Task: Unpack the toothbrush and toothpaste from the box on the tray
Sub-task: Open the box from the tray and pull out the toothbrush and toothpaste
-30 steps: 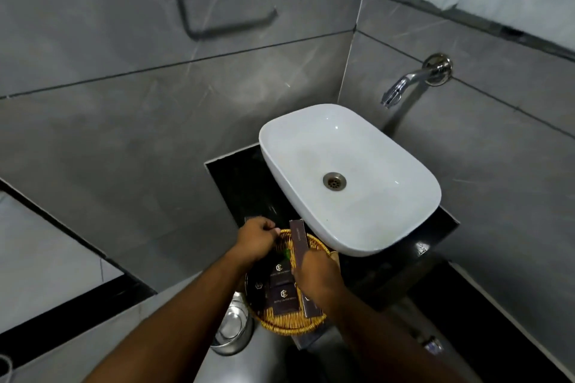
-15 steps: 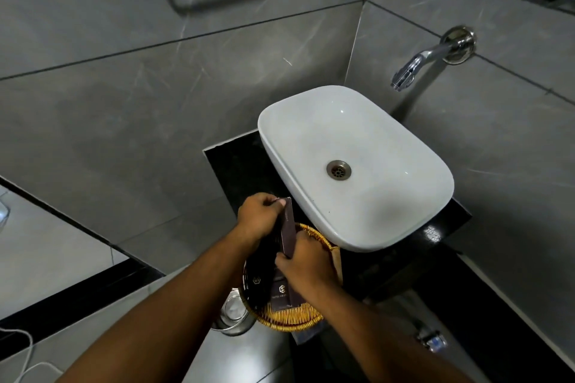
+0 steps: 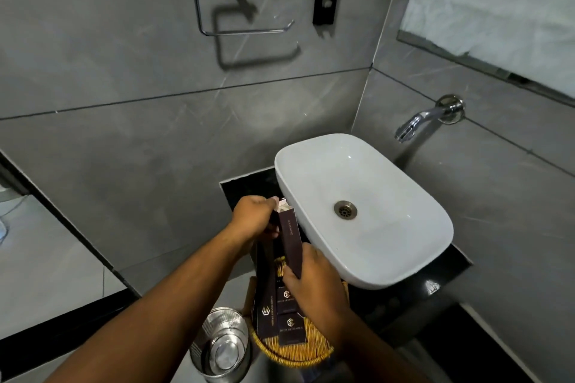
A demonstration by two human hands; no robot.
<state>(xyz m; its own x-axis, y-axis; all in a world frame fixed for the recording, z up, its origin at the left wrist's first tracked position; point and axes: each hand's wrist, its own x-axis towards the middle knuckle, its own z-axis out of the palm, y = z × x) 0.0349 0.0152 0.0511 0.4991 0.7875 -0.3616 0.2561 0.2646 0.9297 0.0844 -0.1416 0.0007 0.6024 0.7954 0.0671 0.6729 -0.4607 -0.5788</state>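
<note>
The box (image 3: 291,242) is lifted above the tray (image 3: 292,354) at the bench's front edge. Right hand (image 3: 314,286) clamps its base; left hand (image 3: 253,216) pinches the opened top flap. Toothbrush and toothpaste are not yet out.

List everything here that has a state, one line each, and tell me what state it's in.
Dental kit box: lifted above the tray, top flap open.
Left hand: at the box's open top.
Right hand: gripping the box's lower end.
Woven tray: holding other dark boxes.
Tap: no water running.
Basin: empty.
Towel ring: bare.
</note>
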